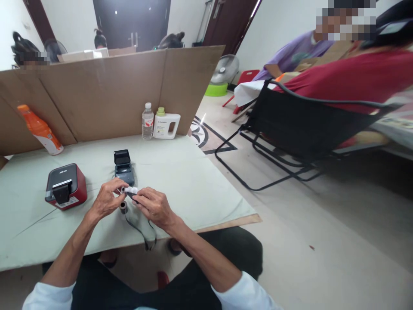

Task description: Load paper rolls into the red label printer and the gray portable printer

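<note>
Both hands on small white roll over table edge.
We had left hand (105, 200) and right hand (151, 206) pinching a small white roll (130, 189) between closed fingertips, above the table (193, 181), just in front of open black printer (123, 168); red printer (66, 186) to the left.

The person wore a white top with short sleeves that ended at the upper arms, leaving both forearms bare. Dark, near-black trousers covered the legs. The left hand (105, 200) and right hand (155, 207) were bare, with no gloves, rings or watch visible.
</note>
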`<state>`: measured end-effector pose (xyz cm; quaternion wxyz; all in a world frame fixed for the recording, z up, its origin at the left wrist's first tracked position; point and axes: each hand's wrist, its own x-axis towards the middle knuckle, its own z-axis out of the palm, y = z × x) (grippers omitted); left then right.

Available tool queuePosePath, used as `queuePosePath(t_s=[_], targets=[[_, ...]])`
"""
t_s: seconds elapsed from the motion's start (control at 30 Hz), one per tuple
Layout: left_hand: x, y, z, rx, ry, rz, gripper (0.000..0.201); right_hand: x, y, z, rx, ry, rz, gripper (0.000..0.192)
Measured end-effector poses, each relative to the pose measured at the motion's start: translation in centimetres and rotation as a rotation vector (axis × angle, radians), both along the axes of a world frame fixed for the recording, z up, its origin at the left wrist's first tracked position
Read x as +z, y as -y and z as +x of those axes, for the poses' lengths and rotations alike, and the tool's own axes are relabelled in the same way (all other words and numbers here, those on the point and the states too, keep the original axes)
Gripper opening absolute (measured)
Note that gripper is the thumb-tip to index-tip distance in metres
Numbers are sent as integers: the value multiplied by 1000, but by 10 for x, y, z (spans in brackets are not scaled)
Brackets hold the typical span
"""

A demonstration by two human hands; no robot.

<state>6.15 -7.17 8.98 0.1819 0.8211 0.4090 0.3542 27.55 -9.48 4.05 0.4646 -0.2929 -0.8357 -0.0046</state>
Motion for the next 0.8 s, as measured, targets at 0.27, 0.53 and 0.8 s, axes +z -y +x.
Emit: queuePosePath(t_s=[0.27,0.53,0.8], targets=[[-15,-73,-23,259,-40,7,24,2,-68,-21,-26,139,-72,17],[-33,-104,-27,313,-49,-66,26,0,-98,-32,-14,114,-204,13],[1,-76,-23,180,37,194,26,4,-89,-18,53,-640,-859,48]])
